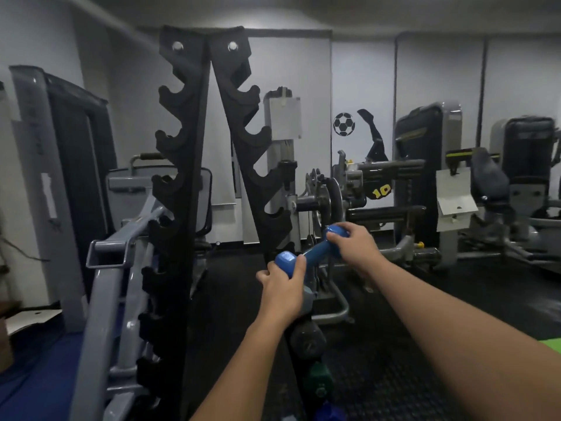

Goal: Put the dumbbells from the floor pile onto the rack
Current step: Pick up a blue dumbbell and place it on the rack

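While both hands grip it, the dumbbell (312, 249) hangs tilted beside the rack (261, 183). Left hand (283, 285) fingers curl round its lower head, right hand (355, 243) fingers wrap the upper. Blue, glossy, approx. bone-shaped.

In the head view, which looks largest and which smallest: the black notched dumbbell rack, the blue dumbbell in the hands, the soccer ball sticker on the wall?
1. Black notched dumbbell rack, by far.
2. Blue dumbbell, held by left hand and right hand.
3. Soccer ball sticker.
The sticker is farther away, so its real size is unsure.
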Demonstrator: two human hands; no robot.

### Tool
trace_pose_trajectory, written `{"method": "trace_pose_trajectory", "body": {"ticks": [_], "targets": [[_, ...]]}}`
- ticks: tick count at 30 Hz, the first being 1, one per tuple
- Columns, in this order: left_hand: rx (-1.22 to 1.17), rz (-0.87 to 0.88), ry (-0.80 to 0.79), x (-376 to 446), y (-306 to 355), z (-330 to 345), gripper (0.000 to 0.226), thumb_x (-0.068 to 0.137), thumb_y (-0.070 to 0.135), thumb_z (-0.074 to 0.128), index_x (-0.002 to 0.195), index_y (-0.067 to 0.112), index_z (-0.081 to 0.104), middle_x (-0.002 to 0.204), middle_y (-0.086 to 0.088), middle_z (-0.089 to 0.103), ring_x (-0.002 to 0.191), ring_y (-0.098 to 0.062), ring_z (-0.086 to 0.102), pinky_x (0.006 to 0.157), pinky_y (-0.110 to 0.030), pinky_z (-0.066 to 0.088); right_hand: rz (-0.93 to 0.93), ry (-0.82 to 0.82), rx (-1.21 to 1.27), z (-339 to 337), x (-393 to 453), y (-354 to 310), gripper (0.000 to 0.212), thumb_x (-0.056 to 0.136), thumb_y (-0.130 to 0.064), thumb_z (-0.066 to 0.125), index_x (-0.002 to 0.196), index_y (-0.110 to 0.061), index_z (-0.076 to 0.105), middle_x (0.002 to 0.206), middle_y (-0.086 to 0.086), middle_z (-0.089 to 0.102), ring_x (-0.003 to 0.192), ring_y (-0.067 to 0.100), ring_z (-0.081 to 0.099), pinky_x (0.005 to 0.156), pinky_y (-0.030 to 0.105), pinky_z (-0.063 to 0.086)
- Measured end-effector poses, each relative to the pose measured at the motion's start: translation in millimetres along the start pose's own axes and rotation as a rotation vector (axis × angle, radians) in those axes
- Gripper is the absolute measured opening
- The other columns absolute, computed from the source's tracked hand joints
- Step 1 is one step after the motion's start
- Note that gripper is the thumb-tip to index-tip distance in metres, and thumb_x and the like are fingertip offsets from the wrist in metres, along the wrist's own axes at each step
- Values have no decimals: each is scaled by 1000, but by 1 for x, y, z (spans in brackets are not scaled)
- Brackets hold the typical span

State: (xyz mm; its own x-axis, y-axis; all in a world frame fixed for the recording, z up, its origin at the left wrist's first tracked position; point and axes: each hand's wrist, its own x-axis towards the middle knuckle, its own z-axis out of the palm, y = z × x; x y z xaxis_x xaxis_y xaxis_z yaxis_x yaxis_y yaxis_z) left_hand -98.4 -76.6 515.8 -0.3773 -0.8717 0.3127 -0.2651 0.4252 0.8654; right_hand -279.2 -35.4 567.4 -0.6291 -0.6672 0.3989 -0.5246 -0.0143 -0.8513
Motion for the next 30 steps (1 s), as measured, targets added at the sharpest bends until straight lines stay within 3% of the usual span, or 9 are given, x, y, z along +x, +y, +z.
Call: {"method": "trace_pose_trajectory", "body": {"ticks": [6, 10, 14, 18, 22, 24, 28, 30], "targets": [[59, -21, 62, 30, 2, 5, 64, 97, 60, 50, 135, 8, 46, 122, -6, 33, 94, -21, 58, 89, -33, 45, -67, -49, 12, 22, 57, -9, 33, 90, -21, 71, 123, -16, 68, 116, 10, 68, 106, 26, 65, 93, 46, 58], [93, -49, 217, 44, -1, 28, 63, 95, 61, 50, 124, 6, 52, 118, -13, 45, 72, -5, 43, 74, -25, 36, -49, -82, 15, 48, 87, 1, 29, 93, -15, 67, 121, -10, 67, 109, 10, 67, 102, 26, 66, 90, 43, 59], [54, -116, 332, 61, 9, 47, 66, 92, 62, 55, 124, 4, 50, 116, -13, 42, 70, -13, 51, 56, -20, 36, -40, -118, 50, 73, 118, 13, 23, 95, -13, 66, 117, -9, 68, 108, 11, 69, 104, 28, 67, 91, 38, 56], [-52, -152, 445, 77, 17, 51, 72, 88, 55, 67, 135, 11, 36, 124, -13, 42, 69, -9, 43, 48, -15, 29, -20, -244, 165, 95, 144, 7, 21, 98, -6, 62, 118, -4, 66, 102, 12, 67, 93, 22, 65, 79, 32, 57], [-26, -124, 482, 80, 11, 51, 68, 81, 58, 73, 120, 21, 32, 113, 0, 36, 61, -2, 39, 39, -14, 33, -31, -357, 221, 108, 154, 12, 20, 100, -1, 57, 117, -2, 67, 97, 11, 70, 89, 22, 67, 65, 23, 57], [22, -105, 493, 81, 7, 52, 66, 80, 62, 72, 116, 23, 33, 110, 2, 37, 59, 0, 39, 38, -14, 33, -9, -394, 278, 108, 152, 15, 21, 101, 0, 53, 116, -3, 67, 90, 6, 70, 80, 17, 66, 57, 17, 53], [42, -92, 508, 79, 1, 50, 67, 75, 71, 70, 109, 27, 33, 104, 6, 41, 61, 1, 40, 43, -14, 27, 179, -383, 498, 114, 153, 14, 24, 103, -14, 53, 92, -9, 73, 76, 1, 72, 76, 17, 64, 70, 28, 52], [34, -86, 505, 81, -2, 46, 70, 71, 76, 70, 106, 27, 35, 101, 8, 45, 63, 2, 42, 48, -14, 26, 240, -358, 523, 117, 155, 12, 25, 102, -20, 54, 101, -6, 73, 76, 2, 72, 70, 15, 65, 64, 27, 52]]}}
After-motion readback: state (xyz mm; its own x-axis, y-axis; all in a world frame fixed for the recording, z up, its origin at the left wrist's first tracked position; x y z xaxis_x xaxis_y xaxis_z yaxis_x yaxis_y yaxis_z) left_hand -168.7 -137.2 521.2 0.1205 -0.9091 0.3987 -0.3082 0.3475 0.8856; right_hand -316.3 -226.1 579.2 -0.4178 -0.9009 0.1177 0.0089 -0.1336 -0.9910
